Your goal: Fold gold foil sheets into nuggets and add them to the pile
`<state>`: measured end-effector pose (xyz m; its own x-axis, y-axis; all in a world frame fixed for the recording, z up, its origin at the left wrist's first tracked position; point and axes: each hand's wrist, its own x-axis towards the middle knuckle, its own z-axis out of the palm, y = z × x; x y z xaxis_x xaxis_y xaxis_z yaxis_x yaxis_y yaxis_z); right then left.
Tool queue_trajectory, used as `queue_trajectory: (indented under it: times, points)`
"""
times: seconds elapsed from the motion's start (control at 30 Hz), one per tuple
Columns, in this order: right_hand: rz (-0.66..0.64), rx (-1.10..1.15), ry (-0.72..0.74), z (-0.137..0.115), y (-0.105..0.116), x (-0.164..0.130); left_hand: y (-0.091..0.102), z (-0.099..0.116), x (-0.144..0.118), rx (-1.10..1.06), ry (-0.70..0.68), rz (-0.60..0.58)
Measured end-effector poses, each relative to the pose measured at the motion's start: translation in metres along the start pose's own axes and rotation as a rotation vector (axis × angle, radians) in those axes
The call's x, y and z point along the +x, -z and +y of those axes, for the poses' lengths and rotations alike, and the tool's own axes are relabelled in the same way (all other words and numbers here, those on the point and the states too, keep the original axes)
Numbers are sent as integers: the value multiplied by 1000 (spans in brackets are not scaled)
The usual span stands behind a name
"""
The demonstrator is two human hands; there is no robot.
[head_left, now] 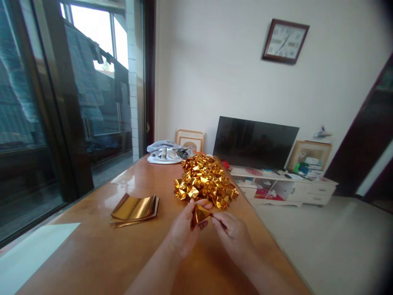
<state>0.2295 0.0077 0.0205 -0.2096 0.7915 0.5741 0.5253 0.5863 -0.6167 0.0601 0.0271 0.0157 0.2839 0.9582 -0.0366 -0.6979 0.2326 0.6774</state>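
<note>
My left hand and my right hand together pinch a small folded piece of gold foil paper above the wooden table. Just beyond my fingers lies a heap of several folded gold foil pieces. A flat stack of gold foil sheets lies to the left of my left hand, apart from it.
A bundle of grey-white cloth sits at the table's far end. Glass sliding doors run along the left. Beyond the table's right edge stand a dark television on a low white cabinet, and bare floor.
</note>
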Motion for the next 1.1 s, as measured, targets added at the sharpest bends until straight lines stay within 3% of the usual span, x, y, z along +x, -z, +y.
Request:
queue_trajectory:
  times: [0.33, 0.6, 1.1]
  points:
    - [-4, 53, -68, 5, -9, -3, -5, 4, -6, 17, -29, 20]
    - [-5, 78, -87, 1, -8, -4, -4, 5, -7, -30, -22, -106]
    - [3, 85, -78, -1, -7, -5, -6, 6, -9, -3, -61, -77]
